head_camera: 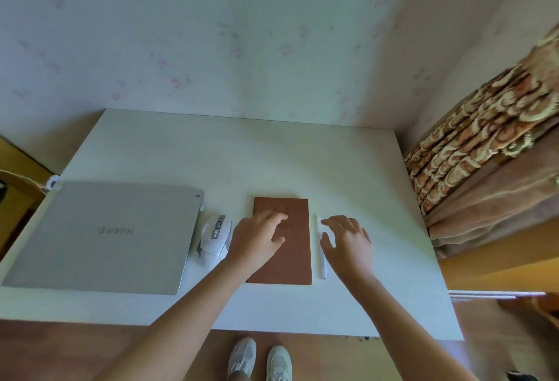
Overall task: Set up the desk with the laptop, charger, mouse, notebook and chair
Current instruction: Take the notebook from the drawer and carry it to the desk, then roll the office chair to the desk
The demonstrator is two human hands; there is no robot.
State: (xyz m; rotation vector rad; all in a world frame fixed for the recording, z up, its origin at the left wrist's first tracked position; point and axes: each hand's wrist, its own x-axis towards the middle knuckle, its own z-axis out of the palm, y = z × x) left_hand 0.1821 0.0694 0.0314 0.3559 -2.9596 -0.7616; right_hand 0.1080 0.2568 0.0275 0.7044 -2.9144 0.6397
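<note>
Nearest the camera, the person's pale shoes (pixel 260 361) stood at the front edge of the white desk (pixel 272 156); no chair showed anywhere in view. The left hand (pixel 257 237) lay flat on the brown notebook (pixel 298 259), fingers straight and slightly spread, pressing rather than gripping. The right hand (pixel 348 241) hovered with relaxed, spread fingers just over the upper end of a white pen (pixel 323 262), which lay just beside the notebook's right edge; whether its fingertips touched the pen could not be told.

The likeliest slip was a push on the notebook sliding it left into the white mouse (pixel 214 237), which sat just beside it. A careless sweep of the right hand could also roll the pen toward the desk's right side.

Further left, the closed grey laptop (pixel 99 237) lay near the desk's left edge, so a nudge from the mouse side might shift it outward. At its far left corner a small white object (pixel 53 182), possibly the charger plug, was too blurred to identify, and any cable was cut off.
</note>
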